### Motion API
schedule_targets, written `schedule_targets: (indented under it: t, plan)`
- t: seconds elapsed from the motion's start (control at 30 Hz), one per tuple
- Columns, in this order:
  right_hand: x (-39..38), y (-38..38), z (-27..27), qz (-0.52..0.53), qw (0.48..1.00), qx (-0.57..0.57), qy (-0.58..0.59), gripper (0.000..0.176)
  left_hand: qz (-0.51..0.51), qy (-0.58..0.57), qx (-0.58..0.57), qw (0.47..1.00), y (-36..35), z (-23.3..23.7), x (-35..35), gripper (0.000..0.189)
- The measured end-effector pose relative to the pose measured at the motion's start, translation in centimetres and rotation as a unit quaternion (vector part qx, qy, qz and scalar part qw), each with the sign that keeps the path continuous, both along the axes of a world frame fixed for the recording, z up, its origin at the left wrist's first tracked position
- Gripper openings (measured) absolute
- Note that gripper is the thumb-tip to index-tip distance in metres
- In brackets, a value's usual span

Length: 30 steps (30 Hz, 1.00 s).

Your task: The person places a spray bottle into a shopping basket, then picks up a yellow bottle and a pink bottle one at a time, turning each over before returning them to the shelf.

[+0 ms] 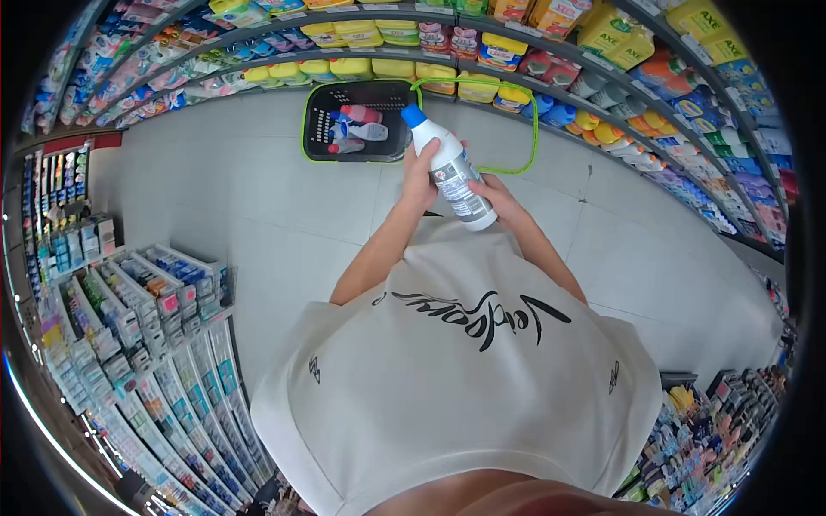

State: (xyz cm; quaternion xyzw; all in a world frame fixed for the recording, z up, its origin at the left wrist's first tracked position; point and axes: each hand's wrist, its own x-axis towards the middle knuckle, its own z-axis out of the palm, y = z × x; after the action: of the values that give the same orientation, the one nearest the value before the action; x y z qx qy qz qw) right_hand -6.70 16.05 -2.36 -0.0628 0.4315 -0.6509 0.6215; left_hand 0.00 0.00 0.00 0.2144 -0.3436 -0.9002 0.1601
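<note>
A white bottle (461,191) with a blue cap and a printed grey label is held tilted in front of my chest, its cap pointing up and to the left. My left hand (421,178) grips the bottle near its shoulder. Lower down, my right hand (499,199) holds the other side near the base, thumb on the label. Just beyond my hands, a black shopping basket (391,157) with a green rim stands on the floor. Several bottles (361,127), pink and white, lie inside it.
The basket's green handle (535,129) is folded out to the right over the grey tiled floor (284,215). Curved shelves (413,53) of cleaning products run across the far side. A rack of small packaged goods (172,344) stands at left; another display (705,421) is at lower right.
</note>
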Motion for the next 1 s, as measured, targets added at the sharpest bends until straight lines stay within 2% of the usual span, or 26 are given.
schedule_targets:
  t: [0.07,0.1,0.2,0.27,0.4,0.47,0.5,0.57,0.7,0.77,0.87,1.0]
  plan:
    - [-0.4,-1.3,0.1,-0.046,0.991,0.007,0.126,0.056,-0.004,-0.023,-0.038,0.999,-1.2,0.0,-0.6,0.039]
    - [1.3,1.1,1.7,-0.031,0.986,0.097,0.133,0.056,-0.002,-0.019,0.054,0.998,1.0,-1.2,1.2,0.039]
    - [2.8,-6.9,1.2,0.006,0.993,0.069,0.099,0.06,0.001,-0.018,0.013,1.0,-7.1,0.4,2.7,0.038]
    - [4.1,-10.0,1.5,-0.014,0.992,0.065,0.106,0.059,0.01,-0.013,0.02,1.0,-10.0,0.8,3.6,0.036]
    - [5.2,-15.3,0.5,-0.029,0.994,0.066,0.08,0.055,0.035,-0.055,0.05,0.997,-15.2,-0.8,4.4,0.036]
    - [6.2,-17.5,-1.0,-0.023,0.996,0.09,0.018,0.051,0.042,-0.092,0.053,0.993,-17.7,-2.1,5.1,0.036]
    - [6.8,-18.4,-0.8,-0.022,0.995,0.094,0.016,0.051,0.042,-0.095,0.057,0.993,-18.5,-2.3,5.4,0.036]
    - [7.2,-20.3,-0.3,-0.015,0.99,0.107,0.087,0.05,0.059,-0.101,0.038,0.992,-20.0,-2.5,5.4,0.036]
    - [6.5,-22.9,0.1,0.007,0.991,0.118,0.07,0.049,0.079,-0.106,0.066,0.989,-22.2,-2.3,5.5,0.035]
    - [5.4,-23.6,0.0,0.051,0.986,0.138,0.077,0.05,0.095,-0.1,0.091,0.986,-22.8,-2.8,5.2,0.035]
    - [3.8,-24.8,-0.5,0.074,0.985,0.129,0.082,0.05,0.111,-0.105,0.069,0.986,-24.0,-3.6,4.3,0.036]
    - [1.1,-26.2,-2.7,0.105,0.986,0.08,0.1,0.049,0.155,-0.109,0.028,0.982,-24.6,-0.4,3.3,0.028]
